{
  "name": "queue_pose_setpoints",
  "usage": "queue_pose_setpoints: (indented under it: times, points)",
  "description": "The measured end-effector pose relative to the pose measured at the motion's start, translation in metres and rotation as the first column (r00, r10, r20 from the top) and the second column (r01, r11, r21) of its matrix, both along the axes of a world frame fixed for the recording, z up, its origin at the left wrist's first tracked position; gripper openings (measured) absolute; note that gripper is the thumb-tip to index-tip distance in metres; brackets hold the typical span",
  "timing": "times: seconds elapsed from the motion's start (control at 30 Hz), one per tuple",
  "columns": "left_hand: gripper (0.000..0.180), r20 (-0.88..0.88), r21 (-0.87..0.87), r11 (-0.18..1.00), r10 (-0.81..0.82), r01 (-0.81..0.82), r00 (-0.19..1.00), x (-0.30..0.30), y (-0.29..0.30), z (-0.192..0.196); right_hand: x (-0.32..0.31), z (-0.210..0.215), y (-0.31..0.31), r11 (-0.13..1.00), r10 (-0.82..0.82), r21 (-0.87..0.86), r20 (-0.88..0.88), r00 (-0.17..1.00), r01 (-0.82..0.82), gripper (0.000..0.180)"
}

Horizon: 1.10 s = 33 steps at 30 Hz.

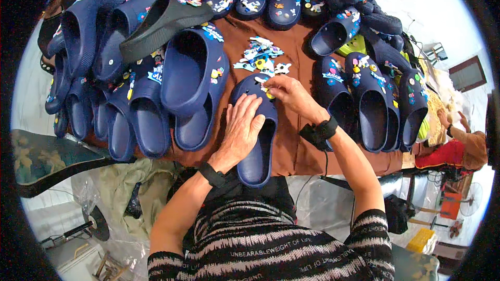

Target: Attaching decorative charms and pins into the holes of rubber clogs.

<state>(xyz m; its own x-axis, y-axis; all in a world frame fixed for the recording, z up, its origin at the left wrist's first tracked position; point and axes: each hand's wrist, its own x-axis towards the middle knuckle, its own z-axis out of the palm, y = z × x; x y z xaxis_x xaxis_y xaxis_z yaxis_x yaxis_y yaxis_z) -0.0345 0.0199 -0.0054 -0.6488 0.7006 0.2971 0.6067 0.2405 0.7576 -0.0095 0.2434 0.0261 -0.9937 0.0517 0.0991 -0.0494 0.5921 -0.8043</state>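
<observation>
A navy blue clog (255, 151) lies in front of me, its toe pointing away and its heel at the table's near edge. My left hand (242, 126) rests flat on the left of its upper, fingers stretched out and thumb by the foot opening. Over the toe, my right hand (288, 93) is closed in a pinch on a small white and yellow shoe charm (263, 80) against the upper. Whether the charm is fixed in a hole is hidden by the fingers. Just beyond the toe, a pile of colourful shoe charms (261, 52) lies on the brown cloth (299, 47).
Decorated navy clogs (148, 119) are stacked at the left, with a black clog (166, 23) among them. More navy clogs (372, 109) stand at the right, and a row (284, 5) lines the back. Another person (469, 145) is at the far right.
</observation>
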Motion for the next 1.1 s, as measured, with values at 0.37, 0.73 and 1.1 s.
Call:
queue_pose_setpoints:
  times: [0.37, 0.73, 1.1]
  points:
    - [0.053, -0.019, -0.006, 1.000, 0.019, -0.019, 1.000, 0.000, 0.000, -0.001, -0.031, -0.019, 0.066, 0.841, -0.377, 0.384, -0.090, 0.922, 0.381, 0.022]
    - [0.054, -0.019, -0.008, 1.000, 0.018, -0.018, 1.000, 0.001, -0.001, 0.002, -0.058, -0.032, 0.067, 0.889, -0.370, 0.259, -0.074, 0.926, 0.376, 0.030]
    - [0.051, -0.031, -0.001, 1.000, 0.014, -0.014, 0.999, 0.001, 0.002, 0.003, -0.044, -0.039, 0.071, 0.813, -0.407, 0.411, -0.106, 0.907, 0.412, 0.024]
